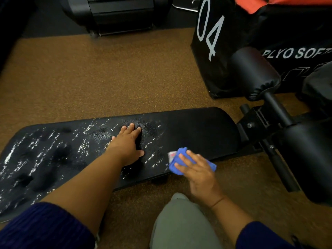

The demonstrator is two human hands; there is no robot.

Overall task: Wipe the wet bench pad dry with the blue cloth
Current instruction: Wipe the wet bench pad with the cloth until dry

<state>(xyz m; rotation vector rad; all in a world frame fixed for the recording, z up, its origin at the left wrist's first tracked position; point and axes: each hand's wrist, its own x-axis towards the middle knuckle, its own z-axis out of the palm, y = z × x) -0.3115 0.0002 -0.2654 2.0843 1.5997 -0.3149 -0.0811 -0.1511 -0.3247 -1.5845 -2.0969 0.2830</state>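
Observation:
A long black bench pad [194, 130] lies across the view, low over the floor. White wet streaks cover its left and middle parts; its right end looks dark and matt. My left hand [128, 144] rests flat on the pad's middle, fingers spread, holding nothing. My right hand [195, 169] presses a bunched blue cloth [175, 161] onto the pad's near edge, right of the left hand. A small pale tag with red shows at the cloth's left corner.
Black foam rollers [255, 72] and the bench's metal frame [258, 121] stand at the right. A black plyo box marked "04" [210, 33] is behind them. Dark equipment [116, 13] sits at the back. Brown speckled floor [98, 78] surrounds the bench. My knee [179, 221] is below.

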